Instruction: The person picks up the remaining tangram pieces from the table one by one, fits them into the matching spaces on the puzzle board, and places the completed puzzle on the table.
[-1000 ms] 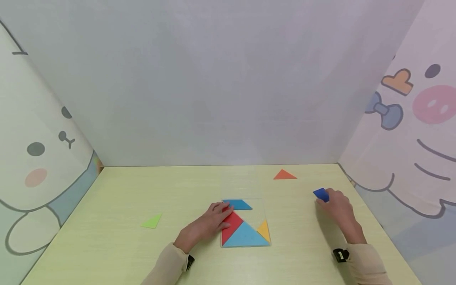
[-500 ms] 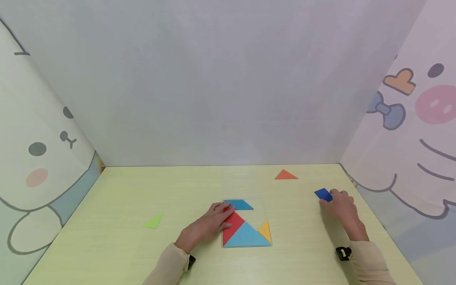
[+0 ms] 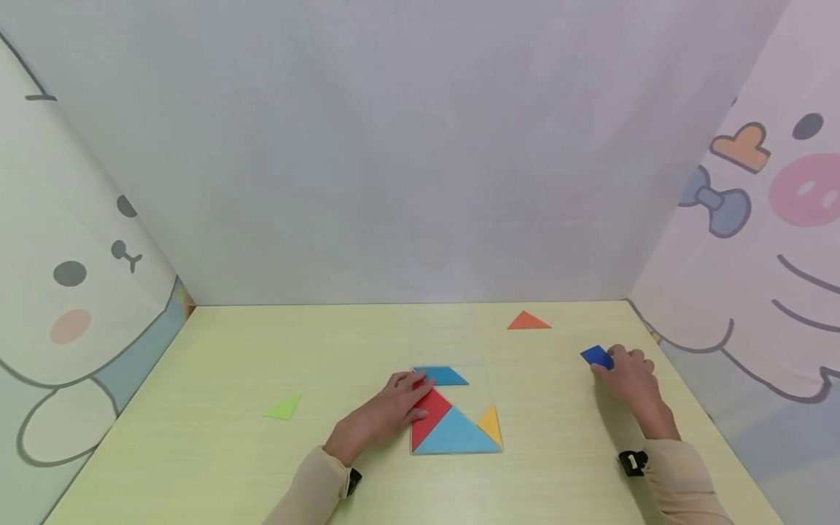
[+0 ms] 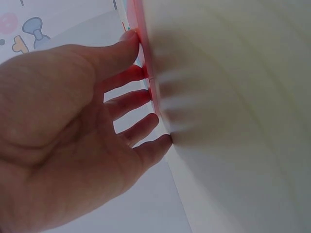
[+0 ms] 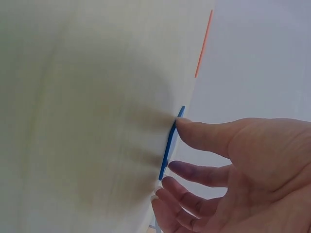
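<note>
Little had moved on the worktop (image 3: pixel 328 350); on the clear tray (image 3: pixel 474 397), the left hand (image 3: pixel 394 402) rested, fingers extended; the right hand (image 3: pixel 631 375), slightly shifted, pinched the blue piece (image 3: pixel 596 356) at far right. Picking up seemed the step; lifting probably needed a firm pinch.

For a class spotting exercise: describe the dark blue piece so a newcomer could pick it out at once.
Go to the right side of the pale table, where the right hand is. That hand pinches the dark blue piece. It is far darker than the light blue triangle and, unlike the orange triangle further back, is held in a hand.
</note>
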Available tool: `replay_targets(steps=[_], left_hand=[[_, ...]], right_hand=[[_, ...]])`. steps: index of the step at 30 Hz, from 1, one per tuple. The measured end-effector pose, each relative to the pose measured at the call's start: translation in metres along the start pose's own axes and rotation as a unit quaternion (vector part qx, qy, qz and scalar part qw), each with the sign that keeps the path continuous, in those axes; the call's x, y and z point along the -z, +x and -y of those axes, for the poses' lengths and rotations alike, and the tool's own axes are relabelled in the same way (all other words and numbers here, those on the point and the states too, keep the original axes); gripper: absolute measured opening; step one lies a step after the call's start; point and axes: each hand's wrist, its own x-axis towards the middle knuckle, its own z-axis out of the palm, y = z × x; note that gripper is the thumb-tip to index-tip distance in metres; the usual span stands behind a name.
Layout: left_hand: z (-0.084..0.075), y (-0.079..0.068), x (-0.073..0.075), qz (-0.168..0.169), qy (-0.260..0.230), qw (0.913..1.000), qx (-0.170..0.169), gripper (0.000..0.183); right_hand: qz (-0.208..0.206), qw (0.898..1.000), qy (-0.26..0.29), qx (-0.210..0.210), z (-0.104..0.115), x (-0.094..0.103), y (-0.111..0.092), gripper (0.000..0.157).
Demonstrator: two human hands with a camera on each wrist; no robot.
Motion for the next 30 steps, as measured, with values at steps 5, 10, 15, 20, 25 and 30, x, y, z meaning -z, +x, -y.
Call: replay_targets(steps=[5,10,15,20,25,30], left_hand=[[0.000,0.000,0.000,-0.003,0.002,1.0000,-0.001,0.056],[0.001,0.001,-0.001,-0.004,-0.001,1.0000,-0.002,0.055],[0.001,0.002,-0.002,-0.002,-0.002,1.0000,0.000,0.055],[0.000,0.002,-0.002,0.002,-0.005,1.0000,0.003,0.055],[-0.002,0.001,-0.002,0.002,-0.002,1.0000,0.004,0.055],[-0.002,0.000,-0.001,0.001,0.001,1.0000,0.003,0.055]], right_hand=[[0.003,1.000,0.003,0.007,-0.003,0.000,0.003,0.054],[-0.008,1.000,0.006,0.017,-0.004,0.001,0.005,0.050],[-0.016,1.000,0.002,0.027,-0.007,0.000,0.006,0.053],[-0.013,0.999,-0.015,0.035,-0.012,-0.001,0.009,0.056],[-0.027,0.998,0.006,0.051,-0.016,-0.002,0.010,0.054],[-0.053,0.995,0.038,0.080,-0.017,-0.003,0.009,0.053]])
